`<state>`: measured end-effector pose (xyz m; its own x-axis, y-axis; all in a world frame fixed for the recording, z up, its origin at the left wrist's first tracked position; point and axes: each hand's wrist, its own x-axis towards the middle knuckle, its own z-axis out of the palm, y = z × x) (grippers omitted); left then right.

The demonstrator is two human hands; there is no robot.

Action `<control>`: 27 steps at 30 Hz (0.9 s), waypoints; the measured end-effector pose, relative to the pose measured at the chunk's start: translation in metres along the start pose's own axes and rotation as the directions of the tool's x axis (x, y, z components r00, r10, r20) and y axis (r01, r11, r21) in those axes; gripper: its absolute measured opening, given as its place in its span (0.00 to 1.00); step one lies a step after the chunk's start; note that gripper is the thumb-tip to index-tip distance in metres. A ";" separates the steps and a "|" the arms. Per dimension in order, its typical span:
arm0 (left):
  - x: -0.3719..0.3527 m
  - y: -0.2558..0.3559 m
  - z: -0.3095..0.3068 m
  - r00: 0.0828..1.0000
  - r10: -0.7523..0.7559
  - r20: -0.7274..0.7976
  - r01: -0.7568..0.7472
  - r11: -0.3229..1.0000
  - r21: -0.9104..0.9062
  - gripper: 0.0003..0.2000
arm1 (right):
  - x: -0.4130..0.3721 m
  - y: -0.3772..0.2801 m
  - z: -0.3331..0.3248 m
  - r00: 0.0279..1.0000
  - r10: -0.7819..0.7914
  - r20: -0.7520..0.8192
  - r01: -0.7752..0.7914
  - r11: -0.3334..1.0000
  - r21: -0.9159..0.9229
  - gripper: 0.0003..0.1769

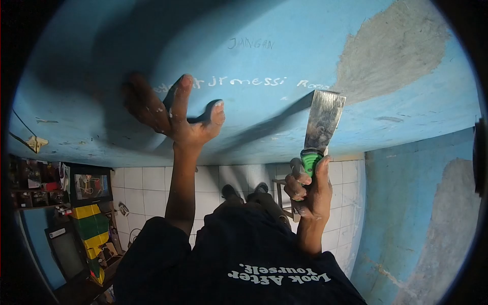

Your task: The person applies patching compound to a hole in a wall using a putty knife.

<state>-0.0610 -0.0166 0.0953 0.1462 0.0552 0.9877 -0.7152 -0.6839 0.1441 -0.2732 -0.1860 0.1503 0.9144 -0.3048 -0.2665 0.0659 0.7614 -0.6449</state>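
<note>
My right hand (311,189) is wrapped round the green handle of a putty knife (323,122). Its wide metal blade points up, the tip right at the edge of a rough grey patch (389,53) on the blue wall (254,122). White residue marks the fingers of this hand. Against the same wall my left hand (178,112) is spread, fingers apart and nothing held. It overlaps part of the white handwriting (247,81) on the paint. Higher up is a faint pencilled word (251,44).
White floor tiles (206,178) lie under my feet, with a wooden stool (284,195) beside my legs. At the left are a shelf of small items (38,183), a television (91,185) and a yellow-green object (94,229). Another blue wall (391,203) with grey patching stands at the right.
</note>
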 end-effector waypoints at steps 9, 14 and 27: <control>0.014 0.005 -0.004 0.997 0.076 -0.028 -0.074 0.996 0.054 0.31 | -0.003 0.001 -0.004 0.999 -0.007 -0.031 0.007 1.000 -0.018 0.24; 0.020 0.008 -0.005 0.995 0.101 -0.023 -0.098 0.990 0.097 0.30 | 0.000 0.002 -0.009 1.000 -0.004 0.019 0.003 1.000 0.017 0.23; 0.018 0.008 -0.003 0.996 0.088 -0.022 -0.087 0.995 0.052 0.30 | 0.003 -0.001 -0.023 0.995 0.010 0.102 -0.022 0.994 0.109 0.25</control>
